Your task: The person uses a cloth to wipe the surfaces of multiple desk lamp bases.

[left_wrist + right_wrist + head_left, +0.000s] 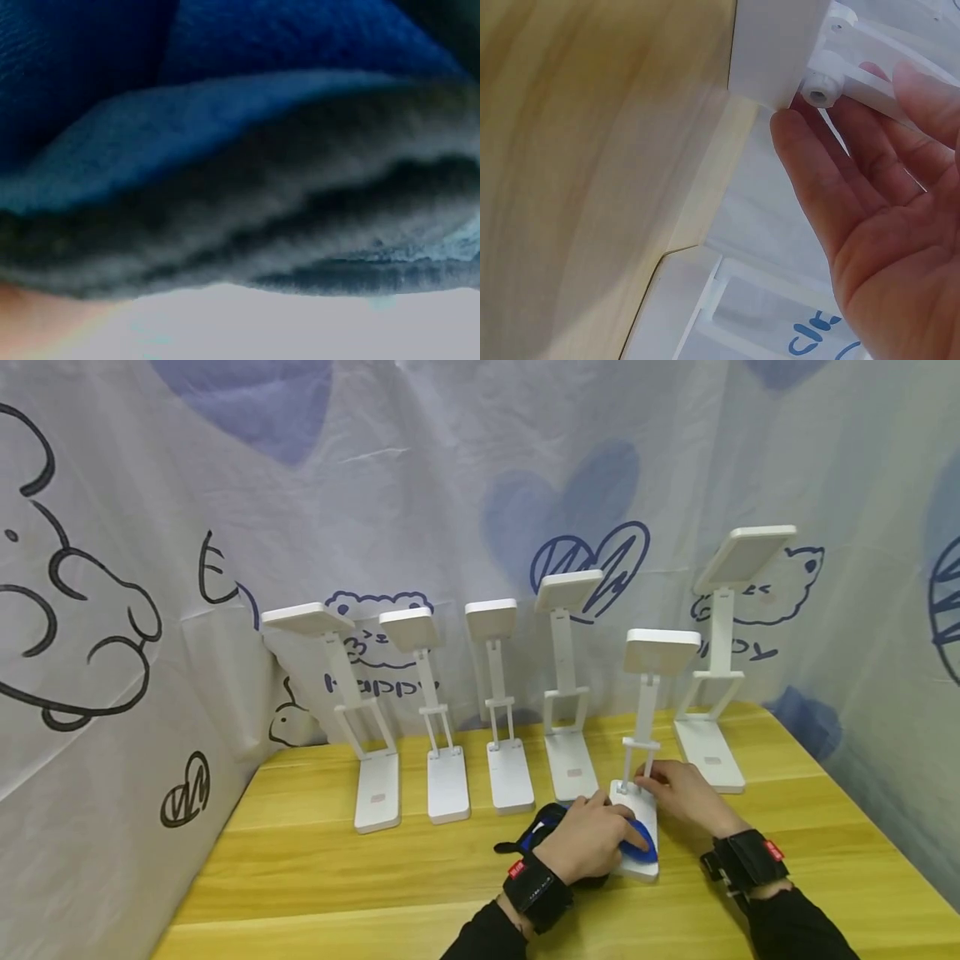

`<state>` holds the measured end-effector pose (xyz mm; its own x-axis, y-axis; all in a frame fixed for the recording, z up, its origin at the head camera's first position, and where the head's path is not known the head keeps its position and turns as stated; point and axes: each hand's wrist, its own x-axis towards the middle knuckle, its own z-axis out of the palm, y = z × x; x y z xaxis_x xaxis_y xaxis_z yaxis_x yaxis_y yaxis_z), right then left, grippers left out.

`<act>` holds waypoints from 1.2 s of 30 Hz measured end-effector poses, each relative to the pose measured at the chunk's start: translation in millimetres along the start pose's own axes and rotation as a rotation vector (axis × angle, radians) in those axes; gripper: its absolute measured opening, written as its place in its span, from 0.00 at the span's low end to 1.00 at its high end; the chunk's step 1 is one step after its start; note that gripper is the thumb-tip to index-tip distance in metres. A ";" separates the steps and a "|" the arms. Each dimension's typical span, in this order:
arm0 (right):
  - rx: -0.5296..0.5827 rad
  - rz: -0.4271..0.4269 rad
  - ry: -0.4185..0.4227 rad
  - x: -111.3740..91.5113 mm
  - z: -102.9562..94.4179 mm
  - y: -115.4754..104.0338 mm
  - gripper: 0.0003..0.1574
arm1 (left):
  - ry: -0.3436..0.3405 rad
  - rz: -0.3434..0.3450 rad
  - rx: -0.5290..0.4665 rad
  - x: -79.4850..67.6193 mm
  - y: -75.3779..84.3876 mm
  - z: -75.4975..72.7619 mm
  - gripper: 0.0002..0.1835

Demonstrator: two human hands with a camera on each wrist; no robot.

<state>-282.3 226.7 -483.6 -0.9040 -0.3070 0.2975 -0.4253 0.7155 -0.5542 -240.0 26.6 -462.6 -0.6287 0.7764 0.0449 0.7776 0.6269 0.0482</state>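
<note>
A white folding desk lamp [633,803] stands near the table's right side, its head tilted over its flat base. With my left hand [591,838] I hold a blue cloth [639,845] with dark edging against the lamp's base; more of the cloth bunches under the palm. Folded blue fabric and a dark fuzzy edge fill the left wrist view, blurred. My right hand [688,797] grips the lamp low on its stem, by the hinge. In the right wrist view, the thumb and fingers curl about the white hinge arm [870,84], and a fingertip touches the base end.
Several similar white lamps stand in a row behind, from the left one [377,789] to the far right one [708,752]. They rest on a yellow wood-grain table [300,877]. A printed white curtain [450,468] hangs close behind and at both sides.
</note>
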 end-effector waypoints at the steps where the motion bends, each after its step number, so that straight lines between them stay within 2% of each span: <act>1: -0.001 -0.001 0.000 -0.3 0.2 0.0 0.08 | 0.000 0.013 -0.011 -2.0 -0.8 0.0 0.24; 6: 0.020 0.000 -0.006 -2.5 0.9 -2.1 0.08 | 0.009 0.085 -0.034 -14.0 -6.9 0.9 0.23; 10: 0.029 0.008 -0.014 -2.5 0.8 -4.9 0.09 | -0.002 0.112 -0.065 -23.3 -13.0 1.0 0.25; 17: 0.010 0.001 -0.008 -1.7 -0.7 -5.9 0.09 | -0.039 0.114 -0.147 -30.7 -22.8 -3.0 0.28; 23: 0.021 0.002 -0.012 -2.1 -0.6 -5.0 0.09 | -0.016 0.103 -0.187 -32.0 -29.7 -4.0 0.26; 28: 0.019 -0.005 -0.006 -2.2 0.3 -4.0 0.08 | 0.017 0.046 -0.145 -31.8 -31.6 -2.3 0.24; 36: 0.014 0.002 -0.001 -2.6 0.6 -3.3 0.08 | 0.115 -0.002 0.005 -27.9 -26.5 1.2 0.25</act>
<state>-278.5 224.8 -483.0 -0.9049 -0.3061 0.2956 -0.4241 0.7073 -0.5655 -243.1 -11.6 -466.3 -0.6268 0.7627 0.1594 0.7763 0.6288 0.0438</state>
